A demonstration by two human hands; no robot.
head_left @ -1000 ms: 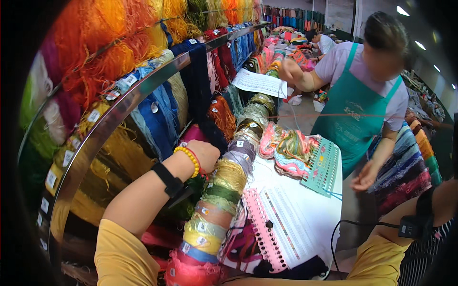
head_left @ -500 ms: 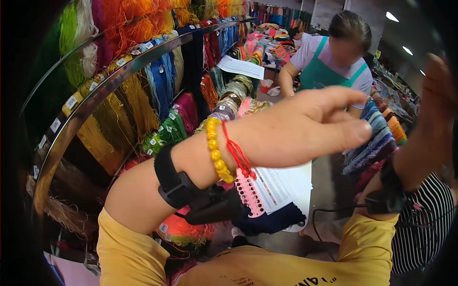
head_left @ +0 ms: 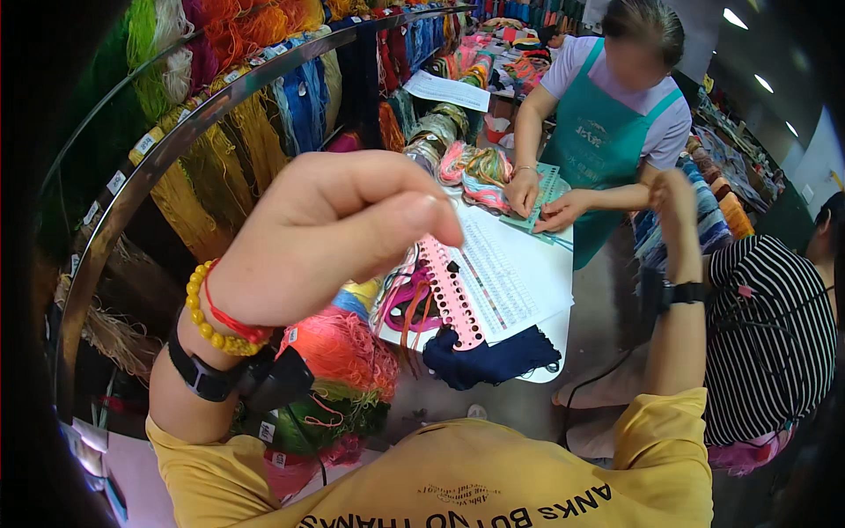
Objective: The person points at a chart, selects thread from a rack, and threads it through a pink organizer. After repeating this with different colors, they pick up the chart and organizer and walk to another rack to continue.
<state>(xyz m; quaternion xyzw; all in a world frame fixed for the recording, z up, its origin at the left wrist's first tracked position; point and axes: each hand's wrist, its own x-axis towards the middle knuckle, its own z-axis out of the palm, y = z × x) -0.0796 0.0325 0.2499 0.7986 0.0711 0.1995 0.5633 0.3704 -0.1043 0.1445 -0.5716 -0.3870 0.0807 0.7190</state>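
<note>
My left hand (head_left: 339,233) is raised in front of me, thumb pressed against curled fingers. Whatever it may pinch does not show. Farther off to the right, my right hand (head_left: 673,207) is also raised with bent, closed fingers, and I cannot make out anything in it. Below and between them, a pink perforated thread card (head_left: 451,299) lies on a printed sheet (head_left: 497,277) on a white table (head_left: 558,330). Coloured threads (head_left: 409,308) lie along the card's left side. A navy thread bundle (head_left: 493,356) hangs at the table's near edge.
Across the table, a person in a green apron (head_left: 607,132) holds a green perforated card (head_left: 539,195). Racks of hanging thread skeins (head_left: 207,198) curve along the left. A person in a striped top (head_left: 770,343) sits at the right. Pink and orange yarn (head_left: 339,356) is piled beside the table.
My left hand has drawn back leftward, its stretched fingers now curled into a pinch. My right hand has come inward from the far right and its fingers have closed. The table shows more fully.
</note>
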